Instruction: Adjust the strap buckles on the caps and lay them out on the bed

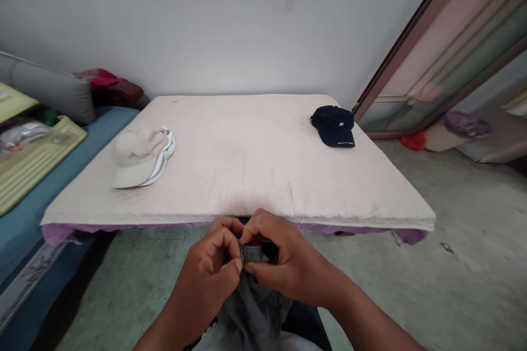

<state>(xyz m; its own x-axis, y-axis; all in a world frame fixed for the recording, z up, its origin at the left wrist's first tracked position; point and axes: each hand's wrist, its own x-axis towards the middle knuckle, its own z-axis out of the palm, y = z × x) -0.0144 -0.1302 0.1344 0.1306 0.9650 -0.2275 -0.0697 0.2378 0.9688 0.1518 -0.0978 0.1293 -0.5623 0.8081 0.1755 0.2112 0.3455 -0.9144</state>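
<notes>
My left hand (214, 263) and my right hand (284, 258) meet low in the middle of the head view, in front of the table's near edge. Both pinch the strap and small metal buckle of a grey cloth cap (253, 307), whose body hangs below the fingers. Light-coloured caps (142, 156), one tucked into another, lie on the left of the pale cover (242, 148). A dark navy cap (334, 125) rests at the right, its brim toward me.
To the left stands a blue surface (107, 126) with a grey cushion (49, 85) and a yellow-green tray (61, 142). A white wall (230, 38) rises behind. At the right are a framed door (436, 38) and a red bag (413, 141) on the floor.
</notes>
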